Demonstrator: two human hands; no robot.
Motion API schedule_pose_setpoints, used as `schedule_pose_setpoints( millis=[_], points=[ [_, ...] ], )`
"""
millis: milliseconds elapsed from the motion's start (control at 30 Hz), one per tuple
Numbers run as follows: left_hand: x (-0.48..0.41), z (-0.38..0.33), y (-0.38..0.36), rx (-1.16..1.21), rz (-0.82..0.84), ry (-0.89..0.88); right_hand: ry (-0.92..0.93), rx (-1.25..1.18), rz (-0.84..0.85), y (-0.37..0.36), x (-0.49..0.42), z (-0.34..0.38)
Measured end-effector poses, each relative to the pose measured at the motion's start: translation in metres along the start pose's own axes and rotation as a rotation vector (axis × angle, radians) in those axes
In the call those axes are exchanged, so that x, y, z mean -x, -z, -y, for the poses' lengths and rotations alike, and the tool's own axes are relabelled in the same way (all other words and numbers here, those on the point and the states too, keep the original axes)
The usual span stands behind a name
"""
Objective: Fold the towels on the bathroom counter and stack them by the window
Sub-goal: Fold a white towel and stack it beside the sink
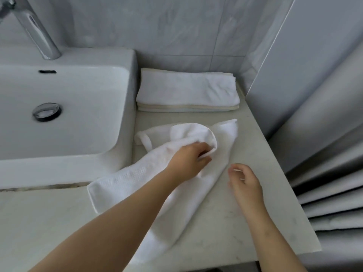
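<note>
Loose towel: a white waffle-weave towel (137,181) lies crumpled across the middle of the frame, running from the lower centre up toward the centre right of the table (255,213); its upper part is bunched and rolled over on itself.
Folded towels: a stack of folded towels (186,89) sits on the table at the upper centre, against the tiled wall, between the sink (68,114) and the curtain (324,134).
Left hand: the left hand (186,160) reaches in from the lower left, its fingers (202,149) curled and pinching a fold of the loose towel near the bunched end.
Right hand: the right hand (245,183) hovers over bare table just beside the towel's right edge, fingers relaxed and slightly spread, holding nothing.
Handling: the towel looks light, soft and limp, with no stiffness of its own, so it will probably sag and drag wherever it is unsupported; the textured weave should give a sure hold.
Where to hold: best taken at two corners or along one hemmed edge, one hand to each, then shaken or pulled flat before folding.
Risk: a one-handed mid-cloth hold will likely keep it bunched.
Surroundings: a tap (35,28) stands at the upper left.
</note>
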State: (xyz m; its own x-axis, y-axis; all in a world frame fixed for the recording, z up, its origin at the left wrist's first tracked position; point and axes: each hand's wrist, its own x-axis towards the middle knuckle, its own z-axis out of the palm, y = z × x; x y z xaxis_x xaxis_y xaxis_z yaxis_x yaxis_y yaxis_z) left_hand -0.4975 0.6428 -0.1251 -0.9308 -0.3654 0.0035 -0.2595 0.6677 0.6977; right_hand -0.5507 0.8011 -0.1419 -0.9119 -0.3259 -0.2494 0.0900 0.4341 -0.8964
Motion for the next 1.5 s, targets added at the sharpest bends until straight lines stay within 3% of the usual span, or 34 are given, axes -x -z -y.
schedule_pose_setpoints(
  millis=[133, 300, 367, 433, 533, 700, 933, 1067, 1267, 1333, 1400, 1500],
  points=[
    [0.015, -0.021, -0.012, -0.066, 0.161, -0.061, 0.033, -0.123, 0.061, 0.017, -0.018, 0.015],
    [0.039, -0.037, -0.007, -0.069, 0.3, -0.03, 0.071, -0.09, 0.311, 0.016, -0.035, 0.029],
    [0.042, -0.037, 0.004, 0.005, 0.156, 0.012, 0.108, -0.019, 0.361, 0.012, -0.039, 0.034],
    [0.039, -0.033, 0.014, 0.061, -0.128, 0.059, 0.132, 0.005, 0.373, 0.009, -0.042, 0.036],
    [0.024, -0.017, 0.015, -0.08, -0.39, 0.21, 0.154, -0.008, 0.367, 0.009, -0.047, 0.041],
    [0.002, 0.011, -0.005, -0.172, -0.05, 0.489, 0.148, -0.062, 0.377, 0.014, -0.053, 0.044],
    [-0.009, 0.02, -0.001, -0.355, 0.172, 0.56, 0.175, -0.03, 0.411, 0.02, -0.055, 0.04],
    [-0.015, 0.034, 0.014, -0.391, 0.171, 0.622, 0.082, 0.058, 0.267, 0.042, -0.075, 0.033],
    [-0.014, 0.045, 0.012, -0.434, 0.112, 0.602, -0.041, 0.543, 0.163, 0.056, -0.091, 0.004],
    [-0.013, 0.044, 0.009, -0.422, 0.072, 0.573, 0.038, 0.729, 0.114, 0.052, -0.084, 0.006],
    [-0.009, 0.043, 0.008, -0.418, 0.047, 0.544, 0.247, 0.892, 0.044, 0.042, -0.08, 0.011],
    [-0.003, 0.043, 0.003, -0.409, 0.016, 0.478, 0.542, 0.696, 0.083, 0.018, -0.075, 0.021]
  ],
)
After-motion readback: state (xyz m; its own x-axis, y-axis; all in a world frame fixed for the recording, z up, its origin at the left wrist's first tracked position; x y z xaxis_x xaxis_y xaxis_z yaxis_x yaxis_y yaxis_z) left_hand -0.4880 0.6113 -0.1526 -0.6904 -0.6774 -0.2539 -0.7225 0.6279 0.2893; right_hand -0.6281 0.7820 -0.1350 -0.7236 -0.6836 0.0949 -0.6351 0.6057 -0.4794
